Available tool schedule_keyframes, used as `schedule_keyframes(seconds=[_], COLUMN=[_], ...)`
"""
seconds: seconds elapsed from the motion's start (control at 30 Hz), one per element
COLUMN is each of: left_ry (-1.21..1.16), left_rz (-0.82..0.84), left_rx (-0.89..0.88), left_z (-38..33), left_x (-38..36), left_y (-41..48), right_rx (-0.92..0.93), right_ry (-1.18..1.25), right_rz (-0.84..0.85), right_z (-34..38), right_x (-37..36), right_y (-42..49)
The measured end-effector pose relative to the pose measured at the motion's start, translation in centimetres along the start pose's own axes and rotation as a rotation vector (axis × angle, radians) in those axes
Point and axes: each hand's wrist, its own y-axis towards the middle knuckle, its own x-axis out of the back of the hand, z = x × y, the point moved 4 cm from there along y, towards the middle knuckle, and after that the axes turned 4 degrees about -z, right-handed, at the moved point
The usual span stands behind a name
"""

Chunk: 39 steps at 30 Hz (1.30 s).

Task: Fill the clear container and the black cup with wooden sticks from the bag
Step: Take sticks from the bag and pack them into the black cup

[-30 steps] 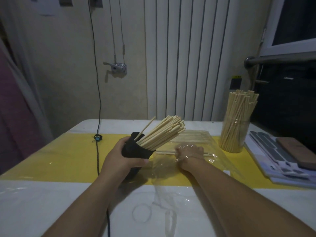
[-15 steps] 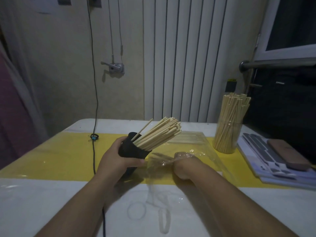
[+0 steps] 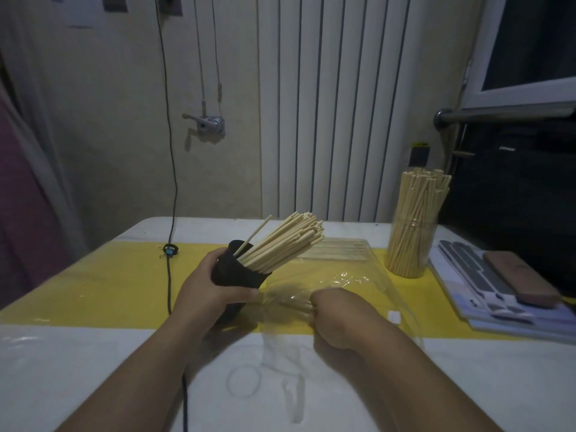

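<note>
My left hand (image 3: 207, 291) grips the black cup (image 3: 238, 274) and tilts it to the right above the yellow mat; a thick bundle of wooden sticks (image 3: 286, 241) fans out of its mouth. My right hand (image 3: 332, 310) is inside the clear plastic bag (image 3: 349, 275), fingers curled round a few sticks (image 3: 296, 305) that point left toward the cup. More sticks (image 3: 339, 252) lie at the bag's far end. The clear container (image 3: 411, 241) stands upright at the right, packed with sticks.
A black cable (image 3: 170, 275) runs down the wall and across the table on the left. A stack of printed cards (image 3: 486, 285) with a brown case (image 3: 520, 280) lies at the right edge. A metal rail (image 3: 498, 115) juts out at the upper right.
My right hand has drawn back toward me inside the bag and closed round a few sticks. The cup stays tilted in my left hand.
</note>
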Motion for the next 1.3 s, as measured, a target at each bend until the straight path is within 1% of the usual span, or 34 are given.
schedule_keyframes(seconds=[0.07,0.27,0.4,0.57,0.67,0.77,0.83,0.9,1.0,1.03,1.13,1.17,1.3], left_ry=[-0.008,-0.049,-0.060,-0.061,-0.061,-0.066,-0.063,-0.061,-0.058,-0.062,-0.054,-0.057,-0.039], left_rz=[0.000,0.006,0.005,-0.014,-0.015,-0.013,-0.017,-0.011,-0.009,-0.006,0.002,0.003,0.021], left_rx=[0.004,0.019,0.026,0.036,0.044,0.049,0.048,0.048,0.044,0.045,0.041,0.041,0.021], left_z=[-0.1,-0.3,-0.2,-0.2,-0.1,-0.1,0.0,-0.1,-0.2,-0.2,-0.1,-0.2,-0.4], left_x=[0.0,0.0,0.0,0.1,0.1,0.1,0.1,0.1,0.1,0.1,0.2,0.3,0.3], left_y=[-0.1,-0.2,-0.2,-0.1,-0.1,-0.1,-0.1,-0.2,-0.2,-0.2,-0.1,-0.1,-0.1], right_rx=[0.033,0.052,0.054,0.062,0.029,-0.009,-0.002,0.019,0.089,0.129,0.281,0.304,0.425], right_ry=[-0.015,-0.003,0.003,-0.065,-0.148,-0.161,-0.147,-0.159,-0.144,-0.139,-0.111,-0.095,-0.033], right_rz=[0.005,-0.021,0.004,-0.052,-0.067,-0.098,-0.147,-0.219,-0.387,-0.470,-0.852,-0.944,-1.163], right_z=[0.3,1.2,1.6,1.5,1.1,0.8,0.8,0.9,1.2,1.4,1.6,1.7,1.5], right_x=[0.6,2.8,4.3,5.1,6.0,6.8,7.3,8.1,9.1,9.3,9.5,9.6,9.1], right_y=[-0.5,-1.9,-2.7,-2.9,-2.9,-2.9,-3.0,-3.3,-3.9,-4.0,-4.2,-4.3,-4.4])
